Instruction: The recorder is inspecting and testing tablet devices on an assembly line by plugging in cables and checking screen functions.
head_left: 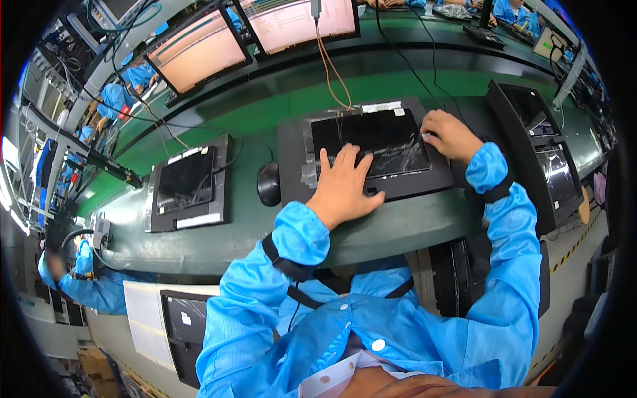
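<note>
Green workbench [381,225] curves across a busy room, w/ two lit monitors [199,56] at the back & ppl in blue at other stations beyond. Dark flat panel [371,131] lies on a blk board [292,136] at the bench's near side, directly in front of the person; crinkled clear film [406,158] shows on its lower RH part.

L hand [342,188]: wide open, palm down, fingers spread & pointing away from the body, thumb out to the R. Fingers lie over the panel's lower L part; nothing gripped. L forearm comes up from lower L, angled inward, blk band [284,261] near the wrist.

R hand [452,137]: fingers curled, thumb & index close tog. at the panel's RH edge. Poss. a small pale bit at the tips; can't tell if it's actually grasped. Wrist bent inward, R forearm rising steeply on the R side, elbow out.

Blk mouse [269,184] sits just L of the board. Further L, a 2nd panel [186,176] on its own board. On the R, a long blk tray [509,106] w/ two more panels [556,176]. Thin orange cable [339,74] hangs down to the panel's top edge.
</note>
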The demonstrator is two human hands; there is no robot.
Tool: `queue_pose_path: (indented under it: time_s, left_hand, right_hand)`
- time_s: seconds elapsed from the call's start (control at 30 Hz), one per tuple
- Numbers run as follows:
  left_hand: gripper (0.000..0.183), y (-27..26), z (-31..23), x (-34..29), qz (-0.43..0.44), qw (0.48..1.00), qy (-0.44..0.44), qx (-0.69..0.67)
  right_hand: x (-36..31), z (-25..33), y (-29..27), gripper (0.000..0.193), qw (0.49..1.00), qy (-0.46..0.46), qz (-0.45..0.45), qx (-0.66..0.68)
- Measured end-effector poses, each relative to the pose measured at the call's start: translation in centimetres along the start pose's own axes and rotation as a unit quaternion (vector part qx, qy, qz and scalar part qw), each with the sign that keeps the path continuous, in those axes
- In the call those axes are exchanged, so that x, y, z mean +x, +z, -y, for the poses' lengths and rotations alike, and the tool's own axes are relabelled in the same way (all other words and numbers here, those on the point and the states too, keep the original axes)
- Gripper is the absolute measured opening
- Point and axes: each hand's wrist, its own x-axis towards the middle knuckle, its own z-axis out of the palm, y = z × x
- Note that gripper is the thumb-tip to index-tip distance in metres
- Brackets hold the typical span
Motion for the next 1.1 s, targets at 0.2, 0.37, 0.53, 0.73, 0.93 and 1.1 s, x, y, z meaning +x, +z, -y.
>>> queue_pose_path:
  time_s: [0.2, 0.37, 0.53, 0.73, 0.93, 1.1]
  left_hand:
    - [0.080, 1.6, -0.9, 2.2, -0.087, 0.995, 0.021, 0.044]
    - [0.056, -1.5, -0.3, -0.5, -0.190, 0.978, 0.080, -0.040]
    - [0.024, -9.3, 1.0, -13.2, -0.188, 0.841, -0.296, -0.413]
    - [0.044, -9.0, 7.8, -27.4, -0.287, 0.522, -0.342, -0.726]
    - [0.045, -6.3, 7.2, -32.7, -0.289, 0.462, -0.369, -0.753]
    - [0.036, -4.9, 4.8, -29.8, -0.283, 0.452, -0.330, -0.779]
  right_hand:
    - [0.5, 4.0, -6.8, 0.024, 0.985, 0.126, 0.077, 0.086]
    - [-0.4, 9.9, -9.2, 0.036, 0.975, 0.140, -0.169, -0.031]
    - [-0.6, 19.1, -0.4, 0.010, 0.973, -0.046, -0.227, -0.010]
    - [1.1, 26.3, 10.3, 0.024, 0.996, -0.045, -0.068, 0.023]
    - [1.8, 28.3, 8.3, 0.016, 0.991, 0.058, -0.009, 0.124]
    - [2.6, 36.0, 12.6, 0.024, 0.856, 0.006, -0.075, 0.512]
